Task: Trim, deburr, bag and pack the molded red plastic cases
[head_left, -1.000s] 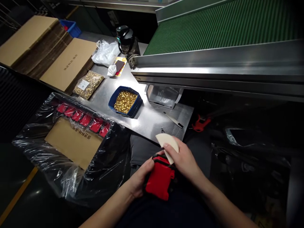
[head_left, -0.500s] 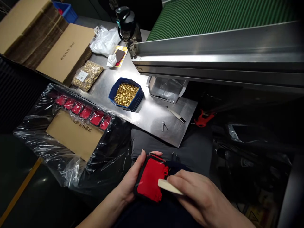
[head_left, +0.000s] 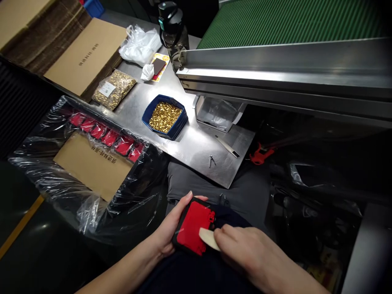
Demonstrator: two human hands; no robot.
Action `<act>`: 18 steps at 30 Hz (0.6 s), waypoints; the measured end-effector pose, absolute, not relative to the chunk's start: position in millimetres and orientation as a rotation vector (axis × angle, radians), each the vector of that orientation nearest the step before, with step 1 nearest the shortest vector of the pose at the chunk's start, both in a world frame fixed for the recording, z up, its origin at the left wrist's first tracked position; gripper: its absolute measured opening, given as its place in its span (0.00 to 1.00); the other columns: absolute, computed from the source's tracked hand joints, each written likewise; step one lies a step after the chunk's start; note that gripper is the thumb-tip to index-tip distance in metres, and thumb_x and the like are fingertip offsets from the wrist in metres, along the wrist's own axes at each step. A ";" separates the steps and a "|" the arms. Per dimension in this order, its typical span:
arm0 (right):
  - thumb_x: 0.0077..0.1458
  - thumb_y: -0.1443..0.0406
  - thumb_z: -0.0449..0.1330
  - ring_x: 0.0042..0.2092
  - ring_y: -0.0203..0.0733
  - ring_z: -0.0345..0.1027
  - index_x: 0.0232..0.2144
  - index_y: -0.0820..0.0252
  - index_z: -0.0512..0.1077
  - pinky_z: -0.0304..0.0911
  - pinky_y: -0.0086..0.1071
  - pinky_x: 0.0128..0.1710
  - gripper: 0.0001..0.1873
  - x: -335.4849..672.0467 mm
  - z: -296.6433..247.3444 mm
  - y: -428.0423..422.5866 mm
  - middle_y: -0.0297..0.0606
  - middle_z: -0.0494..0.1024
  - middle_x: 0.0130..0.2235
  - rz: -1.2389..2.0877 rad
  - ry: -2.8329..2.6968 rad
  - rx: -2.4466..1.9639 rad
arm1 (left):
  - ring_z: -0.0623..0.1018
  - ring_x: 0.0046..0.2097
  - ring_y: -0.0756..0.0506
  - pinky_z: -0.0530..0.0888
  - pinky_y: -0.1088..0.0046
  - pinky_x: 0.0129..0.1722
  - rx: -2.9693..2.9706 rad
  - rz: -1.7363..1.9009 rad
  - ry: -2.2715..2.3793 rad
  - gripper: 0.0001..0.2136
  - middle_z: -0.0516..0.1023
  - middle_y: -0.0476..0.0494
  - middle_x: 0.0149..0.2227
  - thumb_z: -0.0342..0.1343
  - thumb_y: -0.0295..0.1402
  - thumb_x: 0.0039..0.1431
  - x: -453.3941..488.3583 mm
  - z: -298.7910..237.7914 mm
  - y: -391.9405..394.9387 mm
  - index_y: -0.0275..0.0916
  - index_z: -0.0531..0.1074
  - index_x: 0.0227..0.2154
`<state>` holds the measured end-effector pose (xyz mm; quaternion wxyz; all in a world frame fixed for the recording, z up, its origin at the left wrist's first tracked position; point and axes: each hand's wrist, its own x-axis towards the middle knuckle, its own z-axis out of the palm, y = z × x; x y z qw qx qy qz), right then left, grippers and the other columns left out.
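My left hand [head_left: 170, 228] is wrapped round a red plastic part with a black rim [head_left: 192, 226], holding it on my lap with its flat red face up. My right hand [head_left: 245, 253] pinches a thin cream-coloured piece [head_left: 209, 239] whose tip lies on the lower right of the red face. Both hands are closed on what they hold.
A steel table [head_left: 196, 147] carries a blue tray of small brass parts [head_left: 164, 118], a bag of brass parts [head_left: 114, 89], a thin tool [head_left: 227, 146] and a clear container [head_left: 218, 114]. At left, a plastic-lined box [head_left: 88, 163] holds several red parts [head_left: 104, 136]. A green conveyor [head_left: 290, 20] runs above.
My right hand brought the cream piece down from above the part's top edge onto its red face. My left hand turned the part flatter. The view drifted slightly.
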<state>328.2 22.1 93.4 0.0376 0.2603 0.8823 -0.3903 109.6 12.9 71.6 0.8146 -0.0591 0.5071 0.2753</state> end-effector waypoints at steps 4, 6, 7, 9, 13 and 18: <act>0.65 0.69 0.51 0.30 0.41 0.66 0.47 0.54 0.60 0.47 0.37 0.26 0.09 327.8 97.1 20.3 0.31 0.73 0.35 -1.208 2.673 0.712 | 0.80 0.44 0.35 0.74 0.56 0.50 -0.080 0.578 1.107 0.29 0.81 0.30 0.44 0.54 0.54 0.64 109.9 71.9 13.4 0.35 0.72 0.56; 0.66 0.68 0.51 0.29 0.41 0.66 0.47 0.53 0.60 0.46 0.37 0.26 0.09 326.2 97.4 18.6 0.30 0.73 0.35 -1.196 2.679 0.708 | 0.80 0.45 0.36 0.74 0.57 0.50 -0.061 0.570 1.112 0.29 0.81 0.30 0.44 0.54 0.54 0.64 110.3 72.4 13.1 0.35 0.73 0.56; 0.66 0.67 0.51 0.29 0.41 0.66 0.47 0.52 0.60 0.47 0.37 0.26 0.08 325.9 97.2 17.9 0.30 0.73 0.35 -1.215 2.661 0.723 | 0.80 0.46 0.36 0.74 0.58 0.50 -0.056 0.568 1.110 0.28 0.81 0.30 0.44 0.54 0.54 0.64 110.3 72.6 12.9 0.35 0.73 0.56; 0.67 0.67 0.51 0.28 0.40 0.66 0.47 0.51 0.60 0.47 0.36 0.26 0.08 326.4 96.7 16.9 0.28 0.73 0.34 -1.247 2.622 0.750 | 0.80 0.45 0.37 0.74 0.59 0.48 -0.046 0.567 1.104 0.28 0.80 0.31 0.44 0.54 0.54 0.64 110.1 72.6 12.9 0.36 0.74 0.55; 0.63 0.70 0.52 0.28 0.40 0.65 0.50 0.52 0.59 0.45 0.35 0.25 0.14 325.1 95.6 15.6 0.30 0.73 0.33 -1.200 2.675 0.734 | 0.80 0.43 0.38 0.75 0.61 0.47 -0.054 0.566 1.077 0.26 0.80 0.33 0.44 0.55 0.53 0.64 110.5 70.2 13.2 0.36 0.75 0.53; 0.61 0.72 0.53 0.27 0.40 0.64 0.52 0.52 0.58 0.45 0.35 0.25 0.19 321.5 94.2 15.4 0.30 0.72 0.33 -1.157 2.655 0.751 | 0.80 0.43 0.35 0.73 0.55 0.50 -0.143 0.556 1.058 0.29 0.81 0.31 0.42 0.54 0.55 0.63 111.5 65.8 12.7 0.35 0.74 0.54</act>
